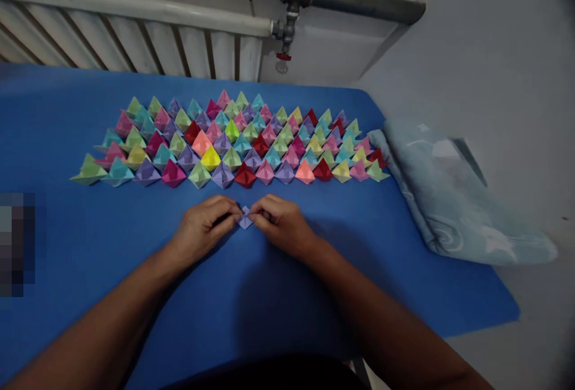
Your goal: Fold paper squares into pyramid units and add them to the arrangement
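Note:
A small purple folded paper piece (245,220) is pinched between my two hands, just in front of the rows of paper boats. My left hand (204,222) grips its left side with thumb and forefinger. On the opposite side, my right hand (283,222) pinches it the same way. My fingers hide the edges of the paper. Beyond them stand many colourful origami boats (223,174) in several close rows, in green, blue, purple, pink, red and yellow.
The blue surface (188,306) extends under everything. A folded light-blue patterned cloth (453,198) lies at the right edge. Behind are a white radiator (148,12) and a metal pipe (359,0) with a red-handled valve (284,56). A blurred patch covers something at the far left.

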A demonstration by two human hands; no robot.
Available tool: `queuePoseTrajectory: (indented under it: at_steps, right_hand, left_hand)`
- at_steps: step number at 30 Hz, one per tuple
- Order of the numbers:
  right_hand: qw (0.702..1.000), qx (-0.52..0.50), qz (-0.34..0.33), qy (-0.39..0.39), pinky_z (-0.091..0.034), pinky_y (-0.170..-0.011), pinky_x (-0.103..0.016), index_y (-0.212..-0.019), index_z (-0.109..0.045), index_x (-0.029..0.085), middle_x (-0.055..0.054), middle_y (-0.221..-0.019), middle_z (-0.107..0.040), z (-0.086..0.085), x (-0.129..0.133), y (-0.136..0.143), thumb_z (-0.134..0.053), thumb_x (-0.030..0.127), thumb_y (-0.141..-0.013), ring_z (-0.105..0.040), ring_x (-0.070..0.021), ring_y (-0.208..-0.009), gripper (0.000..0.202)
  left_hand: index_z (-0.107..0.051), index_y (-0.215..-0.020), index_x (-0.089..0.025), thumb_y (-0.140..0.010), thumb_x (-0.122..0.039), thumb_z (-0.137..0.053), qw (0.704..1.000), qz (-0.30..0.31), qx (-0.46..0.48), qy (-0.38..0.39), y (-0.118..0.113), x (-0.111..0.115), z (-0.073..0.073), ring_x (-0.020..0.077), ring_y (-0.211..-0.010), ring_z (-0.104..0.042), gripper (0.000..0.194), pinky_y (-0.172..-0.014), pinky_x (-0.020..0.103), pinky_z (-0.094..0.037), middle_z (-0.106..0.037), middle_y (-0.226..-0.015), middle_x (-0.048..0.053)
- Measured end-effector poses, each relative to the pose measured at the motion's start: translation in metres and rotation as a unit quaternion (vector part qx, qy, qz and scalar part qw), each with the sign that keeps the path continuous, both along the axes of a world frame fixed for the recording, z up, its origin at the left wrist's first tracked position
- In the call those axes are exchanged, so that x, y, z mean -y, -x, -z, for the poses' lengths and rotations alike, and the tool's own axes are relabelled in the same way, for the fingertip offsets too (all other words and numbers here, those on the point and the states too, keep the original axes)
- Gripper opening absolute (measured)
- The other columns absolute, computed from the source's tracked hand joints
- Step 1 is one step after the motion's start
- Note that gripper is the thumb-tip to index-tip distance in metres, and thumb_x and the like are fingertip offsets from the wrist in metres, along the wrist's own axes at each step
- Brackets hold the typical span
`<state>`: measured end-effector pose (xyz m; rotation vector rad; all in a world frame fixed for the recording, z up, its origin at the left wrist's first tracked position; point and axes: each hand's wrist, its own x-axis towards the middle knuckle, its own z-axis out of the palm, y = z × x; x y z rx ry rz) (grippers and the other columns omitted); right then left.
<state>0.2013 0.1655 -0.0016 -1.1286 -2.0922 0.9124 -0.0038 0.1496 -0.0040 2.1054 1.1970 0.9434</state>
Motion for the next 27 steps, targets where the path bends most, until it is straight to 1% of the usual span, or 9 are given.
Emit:
queuePoseTrajectory:
  at_steps: [7,11,12,14,16,17,22,25,27]
  right_hand:
    - [0.998,-0.044,0.051,-0.004,-0.039,-0.063,-0.022,-0.073,-0.060,0.019,0.003,-0.070,-0.054,0.000,0.004,-0.005,-0.058,0.010,-0.080,-0.050,-0.0094,-0.062,0.012]
    - [0.996,-0.064,0.065,-0.012,-0.040,-0.062,-0.022,-0.073,-0.059,0.020,0.003,-0.071,-0.055,0.001,0.007,-0.003,-0.057,0.012,-0.080,-0.050,-0.0095,-0.063,0.011]
    - [0.995,-0.067,0.066,-0.012,-0.040,-0.062,-0.022,-0.073,-0.059,0.020,0.003,-0.072,-0.055,0.001,0.007,-0.003,-0.057,0.012,-0.081,-0.051,-0.0096,-0.063,0.011]
    - [0.996,-0.069,0.063,-0.014,-0.041,-0.063,-0.022,-0.073,-0.059,0.020,0.002,-0.073,-0.056,0.000,0.009,-0.001,-0.057,0.014,-0.082,-0.052,-0.0099,-0.064,0.011]
    - [0.996,-0.064,0.056,-0.014,-0.042,-0.064,-0.022,-0.075,-0.059,0.020,0.002,-0.074,-0.057,-0.001,0.011,0.001,-0.057,0.015,-0.083,-0.053,-0.0103,-0.066,0.010]
    - [0.997,-0.061,0.052,-0.015,-0.042,-0.064,-0.022,-0.076,-0.060,0.020,0.002,-0.075,-0.058,-0.002,0.013,0.001,-0.056,0.016,-0.084,-0.053,-0.0105,-0.066,0.009]
    - [0.997,-0.054,0.046,-0.023,-0.043,-0.067,-0.024,-0.079,-0.060,0.021,0.001,-0.076,-0.059,-0.005,0.017,0.004,-0.054,0.019,-0.086,-0.053,-0.0118,-0.068,0.010]
    - [0.996,-0.055,0.066,-0.017,-0.042,-0.066,-0.024,-0.078,-0.058,0.021,0.001,-0.074,-0.059,-0.006,0.017,0.006,-0.053,0.020,-0.085,-0.053,-0.0121,-0.067,0.008]
    - [0.995,-0.058,0.082,-0.005,-0.042,-0.064,-0.024,-0.077,-0.056,0.021,0.001,-0.072,-0.058,-0.006,0.018,0.007,-0.053,0.020,-0.084,-0.052,-0.0120,-0.065,0.008]
  left_hand:
    - [-0.067,-0.084,-0.021,-0.088,-0.027,-0.059,0.998,-0.063,0.015,0.014,0.002,0.003,-0.002,0.0170,-0.084,-0.068,0.012,-0.076,0.028,-0.054,-0.071,-0.088,0.002]
    - [-0.066,-0.087,-0.020,-0.089,-0.030,-0.058,0.997,-0.074,0.014,0.014,-0.003,0.007,-0.006,0.0174,-0.085,-0.067,0.013,-0.076,0.030,-0.054,-0.070,-0.092,0.004]
    - [-0.066,-0.090,-0.020,-0.088,-0.033,-0.060,0.997,-0.077,0.011,0.012,-0.004,0.008,-0.008,0.0173,-0.082,-0.067,0.014,-0.074,0.030,-0.054,-0.069,-0.093,0.004]
    - [-0.066,-0.097,-0.020,-0.084,-0.040,-0.065,0.996,-0.089,0.002,0.016,-0.008,0.011,-0.009,0.0166,-0.075,-0.065,0.024,-0.068,0.029,-0.054,-0.068,-0.090,0.004]
    - [-0.066,-0.101,-0.020,-0.082,-0.045,-0.068,0.994,-0.104,-0.008,0.036,-0.010,0.014,-0.010,0.0157,-0.068,-0.063,0.031,-0.063,0.028,-0.053,-0.066,-0.084,0.002]
    - [-0.066,-0.101,-0.021,-0.082,-0.045,-0.068,0.993,-0.111,-0.011,0.048,-0.011,0.016,-0.010,0.0155,-0.066,-0.063,0.031,-0.062,0.028,-0.052,-0.066,-0.081,0.001]
    - [-0.067,-0.094,-0.022,-0.082,-0.041,-0.064,0.987,-0.133,0.002,0.090,-0.012,0.019,-0.012,0.0162,-0.067,-0.065,0.022,-0.064,0.029,-0.053,-0.070,-0.083,0.001]
    - [-0.067,-0.095,-0.023,-0.079,-0.040,-0.065,0.980,-0.158,0.032,0.119,-0.012,0.018,-0.014,0.0166,-0.066,-0.066,0.023,-0.063,0.028,-0.053,-0.071,-0.078,0.000]
    - [-0.066,-0.095,-0.023,-0.078,-0.040,-0.066,0.972,-0.169,0.073,0.148,-0.013,0.017,-0.014,0.0171,-0.066,-0.067,0.024,-0.063,0.029,-0.053,-0.071,-0.075,0.000]
